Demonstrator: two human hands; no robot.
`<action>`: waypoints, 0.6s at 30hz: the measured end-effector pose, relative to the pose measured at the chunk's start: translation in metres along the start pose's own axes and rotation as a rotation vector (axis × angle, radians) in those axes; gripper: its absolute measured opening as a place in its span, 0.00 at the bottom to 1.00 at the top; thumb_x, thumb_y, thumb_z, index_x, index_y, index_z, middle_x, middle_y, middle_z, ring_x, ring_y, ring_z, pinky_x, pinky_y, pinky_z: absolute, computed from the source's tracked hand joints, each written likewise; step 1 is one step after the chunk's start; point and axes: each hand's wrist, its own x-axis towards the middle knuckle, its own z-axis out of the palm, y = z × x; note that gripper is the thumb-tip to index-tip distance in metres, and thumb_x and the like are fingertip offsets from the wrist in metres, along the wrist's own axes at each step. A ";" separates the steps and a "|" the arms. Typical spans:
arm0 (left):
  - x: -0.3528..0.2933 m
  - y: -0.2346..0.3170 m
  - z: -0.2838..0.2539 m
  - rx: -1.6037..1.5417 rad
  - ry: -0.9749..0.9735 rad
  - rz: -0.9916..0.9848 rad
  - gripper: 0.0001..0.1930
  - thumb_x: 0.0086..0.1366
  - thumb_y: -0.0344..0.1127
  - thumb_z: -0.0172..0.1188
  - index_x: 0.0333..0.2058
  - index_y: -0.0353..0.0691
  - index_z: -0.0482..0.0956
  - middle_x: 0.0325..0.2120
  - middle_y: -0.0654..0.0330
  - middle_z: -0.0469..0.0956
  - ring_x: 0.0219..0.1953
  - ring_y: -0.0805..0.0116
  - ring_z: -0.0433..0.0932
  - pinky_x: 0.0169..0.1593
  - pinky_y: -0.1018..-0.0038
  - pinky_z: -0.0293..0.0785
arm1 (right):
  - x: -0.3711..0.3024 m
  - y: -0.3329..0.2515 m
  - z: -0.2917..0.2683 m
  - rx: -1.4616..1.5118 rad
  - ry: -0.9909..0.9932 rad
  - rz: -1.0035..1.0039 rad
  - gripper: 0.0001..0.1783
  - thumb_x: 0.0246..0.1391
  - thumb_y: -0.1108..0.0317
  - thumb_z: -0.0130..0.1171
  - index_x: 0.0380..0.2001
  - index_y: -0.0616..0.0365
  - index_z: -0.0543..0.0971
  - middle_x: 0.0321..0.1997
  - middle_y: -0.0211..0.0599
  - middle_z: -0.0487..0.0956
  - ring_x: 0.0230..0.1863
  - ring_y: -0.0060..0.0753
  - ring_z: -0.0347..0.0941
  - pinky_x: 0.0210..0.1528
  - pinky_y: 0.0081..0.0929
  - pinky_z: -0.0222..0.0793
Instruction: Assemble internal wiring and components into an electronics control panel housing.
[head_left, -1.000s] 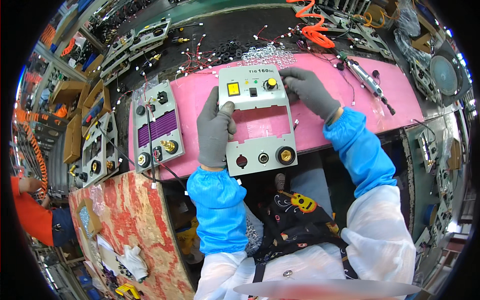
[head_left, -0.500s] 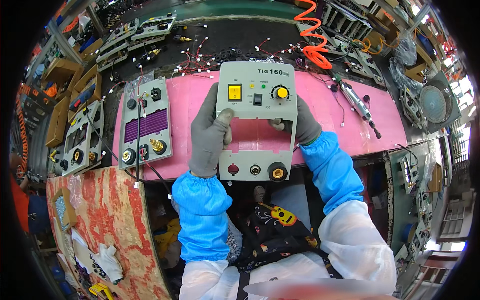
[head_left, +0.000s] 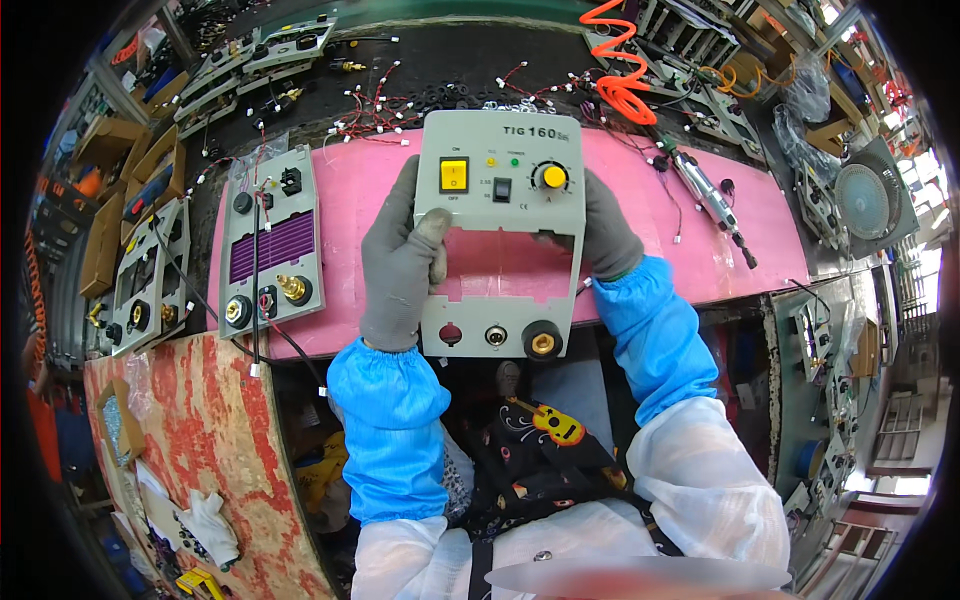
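Note:
Both gloved hands hold up a grey welder front panel, with its face toward me. It has a yellow rocker switch, a small black switch, a yellow-capped knob, a wide rectangular opening, and round connectors along the lower edge. My left hand is closed on the left side, its thumb on the front face beside the opening. My right hand grips the right side, its fingers mostly hidden behind the panel. A second panel with purple slats and brass connectors lies on the pink mat to the left.
A power screwdriver lies at the right, below an orange coiled hose. Red-and-white wire leads and black rings are scattered behind the mat. Another panel sits at far left, and a grey round-grilled unit stands at right.
The whole scene has shifted slightly left in view. The panel tips a little, and my right fingertips, seen earlier through its opening, have drawn back mostly out of sight.

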 end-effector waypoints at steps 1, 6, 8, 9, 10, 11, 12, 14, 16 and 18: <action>0.000 0.001 -0.001 0.008 0.024 -0.022 0.29 0.64 0.32 0.56 0.63 0.37 0.58 0.30 0.64 0.77 0.14 0.86 0.60 0.16 0.85 0.57 | 0.008 -0.003 0.004 -0.767 0.157 -0.360 0.19 0.55 0.78 0.55 0.51 0.62 0.71 0.45 0.37 0.75 0.41 0.25 0.74 0.41 0.21 0.74; 0.003 -0.001 0.000 0.073 0.052 -0.068 0.29 0.65 0.33 0.55 0.63 0.36 0.58 0.30 0.62 0.77 0.14 0.86 0.60 0.15 0.84 0.57 | 0.002 -0.047 0.009 -0.819 0.308 -0.448 0.19 0.53 0.78 0.54 0.50 0.58 0.74 0.47 0.34 0.75 0.45 0.28 0.73 0.46 0.24 0.72; 0.000 0.002 -0.002 0.071 0.077 -0.051 0.29 0.65 0.34 0.56 0.62 0.35 0.58 0.31 0.61 0.76 0.14 0.85 0.60 0.15 0.84 0.56 | 0.004 -0.067 0.023 -1.473 -0.068 -0.522 0.21 0.47 0.78 0.57 0.48 0.51 0.76 0.49 0.32 0.74 0.48 0.35 0.72 0.49 0.30 0.70; 0.000 0.002 0.000 0.075 0.061 -0.056 0.29 0.65 0.34 0.56 0.62 0.35 0.58 0.31 0.61 0.76 0.14 0.85 0.60 0.15 0.84 0.56 | 0.008 -0.064 0.021 -1.594 -0.097 -0.587 0.19 0.44 0.75 0.58 0.43 0.48 0.77 0.48 0.29 0.74 0.48 0.40 0.70 0.49 0.34 0.68; 0.002 -0.001 0.002 0.070 0.077 -0.023 0.29 0.65 0.34 0.56 0.62 0.34 0.58 0.30 0.62 0.75 0.14 0.85 0.60 0.15 0.84 0.56 | 0.012 -0.064 0.017 -1.597 -0.082 -0.579 0.19 0.44 0.75 0.58 0.43 0.48 0.77 0.48 0.29 0.74 0.48 0.40 0.70 0.49 0.34 0.68; 0.003 -0.003 0.004 0.064 0.091 0.010 0.30 0.65 0.34 0.56 0.62 0.33 0.58 0.29 0.62 0.74 0.14 0.85 0.61 0.15 0.84 0.56 | 0.016 -0.067 0.013 -1.635 -0.152 -0.588 0.19 0.43 0.76 0.57 0.42 0.49 0.77 0.45 0.31 0.74 0.46 0.41 0.71 0.45 0.34 0.70; 0.003 -0.002 0.004 0.075 0.086 0.009 0.30 0.65 0.34 0.56 0.62 0.33 0.58 0.29 0.62 0.74 0.14 0.85 0.61 0.15 0.84 0.56 | 0.021 -0.070 0.012 -1.663 -0.226 -0.607 0.20 0.42 0.77 0.57 0.42 0.50 0.77 0.43 0.33 0.74 0.43 0.42 0.71 0.41 0.35 0.71; 0.002 0.000 0.004 0.073 0.099 0.052 0.31 0.64 0.35 0.57 0.62 0.33 0.57 0.28 0.62 0.73 0.14 0.85 0.61 0.15 0.84 0.55 | 0.032 -0.074 0.014 -1.704 -0.189 -0.647 0.13 0.45 0.72 0.59 0.37 0.51 0.77 0.37 0.32 0.74 0.40 0.39 0.72 0.37 0.35 0.70; 0.002 -0.001 0.003 0.088 0.087 0.054 0.31 0.64 0.35 0.57 0.62 0.33 0.57 0.28 0.62 0.73 0.14 0.85 0.61 0.15 0.84 0.55 | 0.038 -0.078 0.019 -1.794 -0.149 -0.327 0.11 0.45 0.64 0.62 0.33 0.52 0.76 0.33 0.32 0.75 0.36 0.38 0.73 0.34 0.35 0.69; 0.001 0.000 0.004 0.101 0.070 0.057 0.31 0.64 0.35 0.57 0.62 0.33 0.57 0.29 0.61 0.73 0.14 0.85 0.61 0.15 0.84 0.55 | 0.048 -0.087 0.028 -1.806 -0.038 -0.338 0.14 0.45 0.56 0.64 0.26 0.54 0.75 0.25 0.34 0.75 0.28 0.40 0.74 0.29 0.37 0.67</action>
